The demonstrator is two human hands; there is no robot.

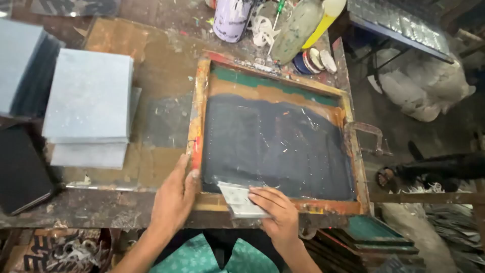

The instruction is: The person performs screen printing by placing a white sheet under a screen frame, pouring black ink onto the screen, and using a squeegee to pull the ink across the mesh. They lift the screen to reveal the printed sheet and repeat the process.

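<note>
Left hand flat, fingers spread, steadying the wooden screen frame on the table; right hand closes its grip on the pale squeegee at the near edge; a shifting frame would likely smear ink.

Over on the left we've got a stack of pale grey sheets on the stained workbench, with a black slab just beside it. At the far edge stand a white spray can, a grimy bottle and a few round lids (pretty cluttered). A white sack sits on the floor to the right.
</note>
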